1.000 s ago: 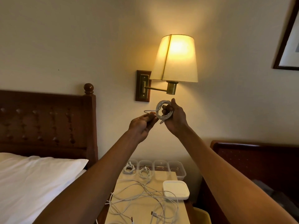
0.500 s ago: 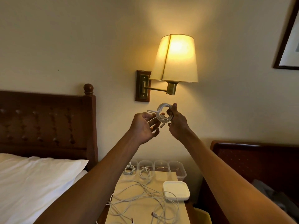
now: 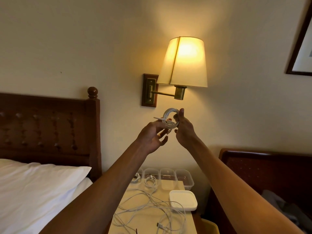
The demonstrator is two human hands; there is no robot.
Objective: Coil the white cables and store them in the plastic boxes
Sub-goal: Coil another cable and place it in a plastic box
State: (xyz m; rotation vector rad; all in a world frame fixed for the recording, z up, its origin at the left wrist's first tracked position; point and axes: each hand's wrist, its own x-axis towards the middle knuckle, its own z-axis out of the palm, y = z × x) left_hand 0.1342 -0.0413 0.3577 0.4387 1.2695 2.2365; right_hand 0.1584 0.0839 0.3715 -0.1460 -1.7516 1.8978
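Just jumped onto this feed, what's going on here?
A person holds a small coiled white cable up below the lit wall lamp. The right hand pinches the coil, and the left hand pinches its loose end. On the beige table below, the row of clear plastic boxes has coils in the two leftmost; loose white cables lie tangled beside a white lid.

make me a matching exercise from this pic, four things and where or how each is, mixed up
1 coiled cable
2 loose cables
3 white lids
4 wall lamp

a lit, on the wall
b stacked at the right edge of the table
c tangled across the table
d held by left hand and right hand

Pairs: 1-d, 2-c, 3-b, 4-a
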